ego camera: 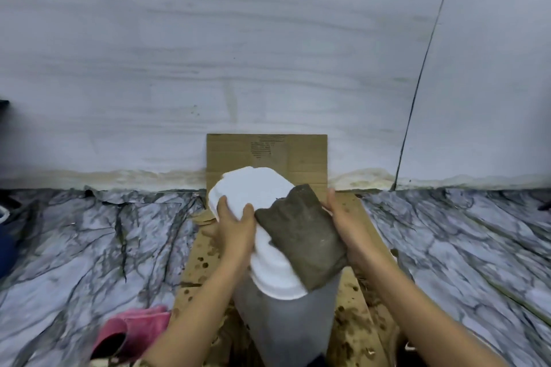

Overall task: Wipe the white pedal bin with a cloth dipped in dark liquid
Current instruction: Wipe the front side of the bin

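On stained cardboard (351, 334) by the wall: white pedal bin (262, 197), left hand (235, 225) gripping its lid, right hand (347, 225) holding dark wet cloth (301, 232) on it; risk, drips and smearing.

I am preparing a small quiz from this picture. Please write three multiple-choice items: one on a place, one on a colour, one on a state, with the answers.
1. Where does the dark cloth lie?
A. on the lid of the bin
B. on the floor
C. on the slipper

2. What colour is the slipper?
A. green
B. pink
C. black

3. What does the left hand do?
A. hangs idle
B. holds a bottle
C. grips the lid's edge

Answers: 1 A, the cloth drapes over the white lid; 2 B, it is plainly pink; 3 C, its fingers curl over the rim, while the right hand holds the cloth's side.
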Tool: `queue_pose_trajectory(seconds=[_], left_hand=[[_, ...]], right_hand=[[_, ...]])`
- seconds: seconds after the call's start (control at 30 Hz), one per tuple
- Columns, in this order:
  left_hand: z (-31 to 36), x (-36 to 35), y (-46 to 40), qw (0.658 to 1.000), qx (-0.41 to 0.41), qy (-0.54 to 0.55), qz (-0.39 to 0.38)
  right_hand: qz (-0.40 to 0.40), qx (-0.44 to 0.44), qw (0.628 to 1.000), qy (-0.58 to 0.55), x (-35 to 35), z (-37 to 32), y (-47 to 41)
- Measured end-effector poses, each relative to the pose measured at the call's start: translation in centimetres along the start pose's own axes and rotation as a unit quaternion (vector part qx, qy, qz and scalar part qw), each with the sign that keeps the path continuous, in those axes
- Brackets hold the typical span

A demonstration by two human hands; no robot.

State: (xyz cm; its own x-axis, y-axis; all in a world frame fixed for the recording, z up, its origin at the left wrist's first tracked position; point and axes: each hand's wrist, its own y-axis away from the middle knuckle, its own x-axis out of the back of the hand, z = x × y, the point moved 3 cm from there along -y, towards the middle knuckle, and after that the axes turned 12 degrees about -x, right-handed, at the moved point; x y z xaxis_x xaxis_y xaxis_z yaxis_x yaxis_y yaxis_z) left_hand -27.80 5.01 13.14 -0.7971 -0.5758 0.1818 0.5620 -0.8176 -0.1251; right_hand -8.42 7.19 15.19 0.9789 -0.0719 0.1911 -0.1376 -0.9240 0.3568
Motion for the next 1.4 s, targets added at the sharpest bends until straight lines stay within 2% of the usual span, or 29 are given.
queue_pose_trajectory(seconds=[0.07,0.13,0.2,0.27,0.33,0.4,0.53,0.7,0.8,0.87,0.93,1.0,1.07,1.1,1.17,1.23,1.3,1.4], left_hand=[[0.3,-0.1,3.0,0.999,0.0,-0.04,0.001],[-0.4,0.1,5.0,0.998,-0.016,-0.051,-0.036],[-0.9,0.8,4.8,0.991,-0.022,-0.093,-0.092],[-1.3,2.0,2.3,0.989,0.009,-0.109,-0.1],[-1.6,3.2,-1.0,0.994,0.03,-0.079,-0.064],[-2.0,4.1,-4.1,0.998,0.012,-0.018,-0.053],[-3.2,3.1,-6.5,0.986,-0.025,0.076,-0.143],[-2.3,2.0,-4.2,0.987,-0.027,0.154,0.022],[-2.5,1.9,0.3,0.988,-0.007,0.105,0.109],[-2.4,2.0,3.1,0.99,-0.008,0.059,0.128],[-2.4,2.1,4.0,0.992,-0.011,0.046,0.113],[-2.3,2.4,4.1,0.996,-0.005,0.033,0.088],[-2.3,2.8,4.1,0.997,0.001,0.007,0.073],[-2.3,2.8,4.2,0.997,-0.003,-0.01,0.074],[-2.0,2.9,4.2,0.994,-0.036,-0.053,0.086],[-1.5,2.8,3.8,0.985,-0.098,-0.099,0.097],[-1.0,2.7,3.1,0.973,-0.153,-0.152,0.079],[-1.0,2.5,1.5,0.955,-0.197,-0.22,0.018]], right_hand=[[0.008,0.028,0.997,0.076,1.1,-1.3,-1.1],[0.042,0.032,0.991,0.121,2.1,-1.0,-1.7],[0.082,0.021,0.991,0.099,3.3,0.3,-1.8],[0.1,0.016,0.995,0.025,3.8,1.4,-0.7],[0.084,0.0,0.995,-0.047,3.2,3.1,0.9],[0.075,-0.028,0.994,-0.075,2.2,4.8,2.3],[0.085,-0.016,0.992,-0.097,0.1,5.5,3.1],[0.111,0.032,0.992,-0.057,1.4,2.7,0.0],[0.089,0.041,0.995,0.004,3.1,1.3,-2.5],[0.062,0.045,0.996,0.044,3.5,1.2,-3.4],[0.047,0.042,0.994,0.089,3.8,1.9,-3.7],[0.096,0.043,0.974,0.199,4.4,2.2,-3.7],[0.206,0.089,0.913,0.341,4.9,1.1,-3.2],[0.23,0.137,0.878,0.396,4.5,0.3,-2.9],[0.178,0.204,0.831,0.485,2.0,-1.3,-2.3],[0.099,0.212,0.805,0.545,-1.5,-1.8,-1.4],[0.07,0.235,0.803,0.543,-4.4,-1.0,0.2],[0.101,0.338,0.803,0.481,-5.4,1.3,2.9]])
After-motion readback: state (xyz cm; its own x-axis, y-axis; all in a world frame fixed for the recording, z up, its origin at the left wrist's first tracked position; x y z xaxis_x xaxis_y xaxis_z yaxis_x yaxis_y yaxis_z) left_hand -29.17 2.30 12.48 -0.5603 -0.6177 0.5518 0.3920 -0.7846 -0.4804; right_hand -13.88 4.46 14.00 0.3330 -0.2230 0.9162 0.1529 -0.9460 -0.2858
